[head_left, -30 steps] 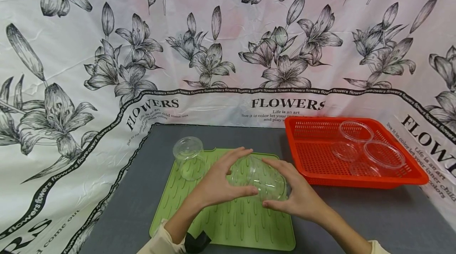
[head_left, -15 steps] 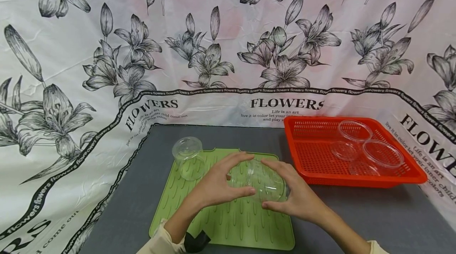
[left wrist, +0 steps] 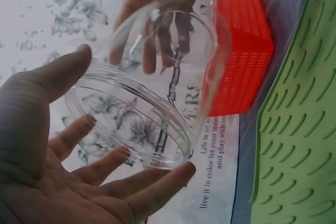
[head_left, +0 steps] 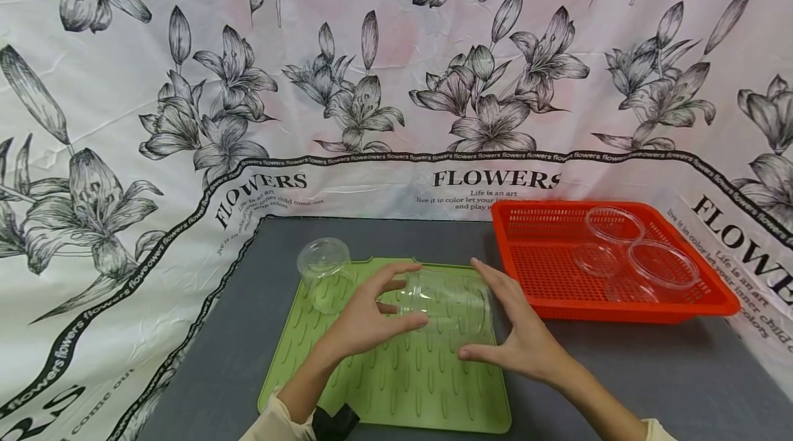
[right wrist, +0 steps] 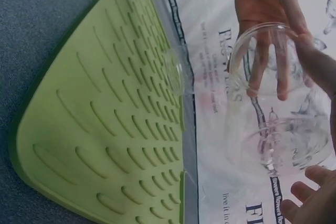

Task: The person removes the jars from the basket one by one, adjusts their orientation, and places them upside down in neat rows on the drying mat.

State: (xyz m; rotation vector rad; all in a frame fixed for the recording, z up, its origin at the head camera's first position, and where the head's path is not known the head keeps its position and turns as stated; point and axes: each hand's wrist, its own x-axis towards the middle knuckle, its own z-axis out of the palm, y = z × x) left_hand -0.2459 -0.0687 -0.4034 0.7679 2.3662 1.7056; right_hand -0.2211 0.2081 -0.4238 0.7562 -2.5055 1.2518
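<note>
A clear plastic container (head_left: 446, 300) lies on its side in the air over the green mat (head_left: 427, 400), its ringed rim toward the left and its base toward the right. My left hand (head_left: 365, 317) grips it at the rim end; in the left wrist view the thumb and fingers (left wrist: 170, 184) span the rim. Spread wide beside the base is my right hand (head_left: 526, 334), thumb apart from the fingers. Through the clear wall, the left wrist view shows the right hand's fingers (left wrist: 149, 59). Another clear container (head_left: 325, 276) stands upright at the mat's back left corner.
A red perforated basket (head_left: 533, 307) stands at the back right, with two clear round containers (head_left: 663, 265) inside. Behind the grey table (head_left: 210, 358) hangs a white flower-printed cloth (head_left: 372, 207).
The container has shifted slightly left with my left hand and turned more level. My right hand has spread wider, drawing back from the base.
</note>
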